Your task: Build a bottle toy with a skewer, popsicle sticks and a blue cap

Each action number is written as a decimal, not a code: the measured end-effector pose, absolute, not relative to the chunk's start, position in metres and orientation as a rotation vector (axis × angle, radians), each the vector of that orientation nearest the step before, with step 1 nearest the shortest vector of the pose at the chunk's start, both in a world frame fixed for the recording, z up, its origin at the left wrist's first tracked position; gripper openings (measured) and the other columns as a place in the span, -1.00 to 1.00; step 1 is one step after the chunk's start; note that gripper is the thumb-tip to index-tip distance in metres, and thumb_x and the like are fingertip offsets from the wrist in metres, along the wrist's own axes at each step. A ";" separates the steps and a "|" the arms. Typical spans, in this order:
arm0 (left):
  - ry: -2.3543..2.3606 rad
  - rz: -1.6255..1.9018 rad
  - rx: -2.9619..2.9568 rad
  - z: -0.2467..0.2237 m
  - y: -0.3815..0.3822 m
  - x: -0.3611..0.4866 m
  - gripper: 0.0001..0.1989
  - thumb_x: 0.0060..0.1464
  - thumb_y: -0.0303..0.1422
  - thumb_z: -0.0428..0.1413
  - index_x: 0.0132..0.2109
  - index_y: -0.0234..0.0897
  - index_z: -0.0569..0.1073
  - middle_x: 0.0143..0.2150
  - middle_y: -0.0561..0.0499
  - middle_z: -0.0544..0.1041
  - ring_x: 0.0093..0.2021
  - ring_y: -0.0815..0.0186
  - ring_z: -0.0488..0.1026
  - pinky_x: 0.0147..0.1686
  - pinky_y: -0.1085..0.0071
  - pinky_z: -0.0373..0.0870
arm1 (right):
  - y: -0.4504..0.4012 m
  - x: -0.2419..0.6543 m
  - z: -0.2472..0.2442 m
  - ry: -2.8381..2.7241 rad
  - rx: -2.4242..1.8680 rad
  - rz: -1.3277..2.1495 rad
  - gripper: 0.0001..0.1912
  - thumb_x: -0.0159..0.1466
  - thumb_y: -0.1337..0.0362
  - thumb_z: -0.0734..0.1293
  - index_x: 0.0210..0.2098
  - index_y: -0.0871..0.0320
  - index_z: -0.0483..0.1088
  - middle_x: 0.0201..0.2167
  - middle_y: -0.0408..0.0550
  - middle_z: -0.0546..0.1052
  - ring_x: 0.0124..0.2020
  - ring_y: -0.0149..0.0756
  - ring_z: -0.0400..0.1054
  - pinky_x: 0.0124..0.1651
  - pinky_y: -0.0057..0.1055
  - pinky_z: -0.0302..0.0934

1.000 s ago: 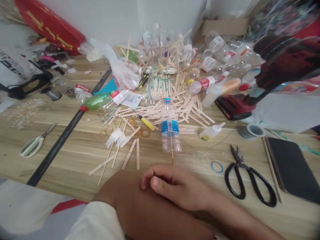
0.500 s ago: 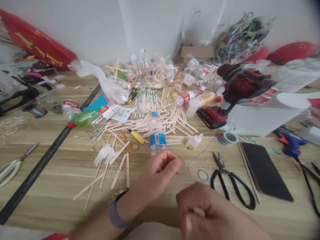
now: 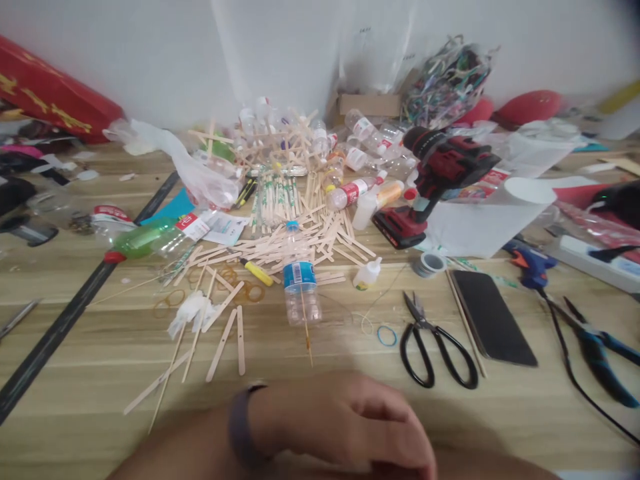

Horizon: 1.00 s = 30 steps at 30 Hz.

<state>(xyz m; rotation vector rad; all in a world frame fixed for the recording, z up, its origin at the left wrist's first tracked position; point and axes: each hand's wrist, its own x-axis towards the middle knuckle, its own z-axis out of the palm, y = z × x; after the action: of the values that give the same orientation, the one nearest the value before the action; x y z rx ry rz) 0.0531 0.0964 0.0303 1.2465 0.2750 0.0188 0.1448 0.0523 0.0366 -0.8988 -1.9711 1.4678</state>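
My left hand, with a watch on a grey-purple strap, is low in the middle, its fingers curled inward and blurred. Anything inside those fingers is hidden. Only a strip of my right forearm shows along the bottom edge; my right hand is hidden behind the left one. Beyond my hands lies a clear plastic bottle with a blue cap and label, a thin wooden skewer along it. Black-handled scissors and a blue rubber band lie to the right.
Wooden craft sticks are heaped behind the bottle. A red cordless drill stands at right, with a phone, glue gun and pliers nearer. A green bottle lies left across a black strip.
My left hand has drawn back from the bottle toward me and to the right, in front of my right hand, which is now covered. The view has turned slightly right.
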 end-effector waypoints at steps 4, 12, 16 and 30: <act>0.588 0.384 1.248 0.039 0.108 -0.002 -0.53 0.23 -0.05 0.01 -0.50 -0.30 0.37 -0.50 0.07 0.34 -0.48 0.42 0.23 -0.43 0.48 0.18 | 0.044 0.176 0.045 -1.939 -0.835 1.549 -0.63 0.24 -0.02 0.35 -0.52 0.11 0.46 -0.63 -0.23 0.45 -0.57 -0.47 0.36 -0.57 -0.59 0.17; 0.989 0.668 1.314 0.022 0.097 -0.018 -0.67 0.25 -0.18 0.03 -0.44 -0.25 0.36 -0.49 0.11 0.34 -0.47 0.41 0.21 -0.45 0.49 0.17 | 0.043 0.260 0.029 -1.031 -1.405 0.969 -0.64 0.26 -0.01 0.37 -0.48 0.13 0.47 -0.70 -0.23 0.31 -0.65 -0.48 0.11 -0.61 -0.53 -0.02; 1.048 0.619 1.443 0.029 0.094 0.010 -0.68 0.24 -0.17 0.01 -0.42 -0.24 0.34 -0.48 0.11 0.34 -0.44 0.40 0.25 -0.48 0.50 0.17 | 0.056 0.254 0.017 -0.864 -1.346 0.850 -0.70 0.20 0.02 0.42 -0.48 0.11 0.47 -0.68 -0.23 0.31 -0.63 -0.46 0.08 -0.59 -0.50 -0.05; 1.422 0.917 1.808 0.033 0.105 0.020 -0.77 0.22 -0.22 0.04 -0.36 -0.24 0.40 -0.50 0.12 0.42 -0.47 0.39 0.36 -0.52 0.51 0.23 | 0.081 0.198 0.018 -1.507 -1.407 0.437 -0.75 0.35 0.24 0.23 -0.43 0.16 0.41 -0.62 -0.22 0.37 -0.59 -0.45 0.22 -0.49 -0.50 0.08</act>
<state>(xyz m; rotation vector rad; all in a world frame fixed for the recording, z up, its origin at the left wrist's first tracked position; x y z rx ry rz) 0.0197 0.1050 0.0325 1.8084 1.4220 0.9172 0.1975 0.0814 0.0181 -1.4069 -1.5072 0.4375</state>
